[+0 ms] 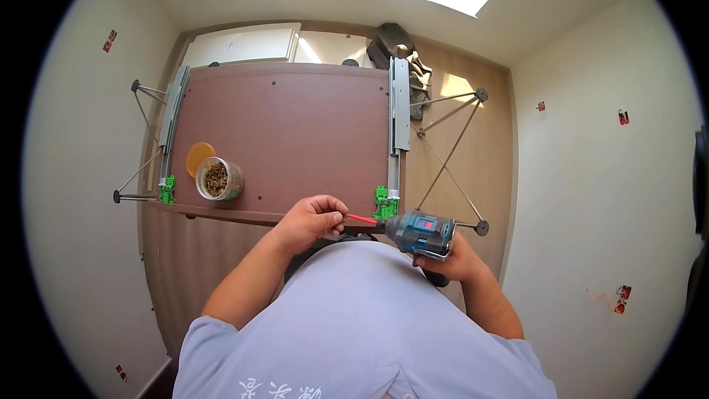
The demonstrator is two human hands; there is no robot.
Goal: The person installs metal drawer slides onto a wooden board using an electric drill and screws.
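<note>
My right hand [459, 257] is wrapped round the handle of a blue and black cordless driver [422, 233], held close to my body at the panel's near right corner. A long red bit [362, 219] points left out of its chuck. At the bit's tip, the fingers of my left hand [316, 220] are pinched together; whatever they hold there is too small to make out. Beyond my hands lies a brown panel [295, 133]. A clear jar of brass-coloured screws [218, 178] stands at its left, with a round yellow lid [200, 158] beside it.
Metal drawer slides with green clips run along the panel's left side [171, 122] and right side [399, 103]. Thin-legged folding supports [452, 155] stick out at both sides. White boards [244, 43] and a dark bag-like bundle [395, 44] lie beyond the far edge.
</note>
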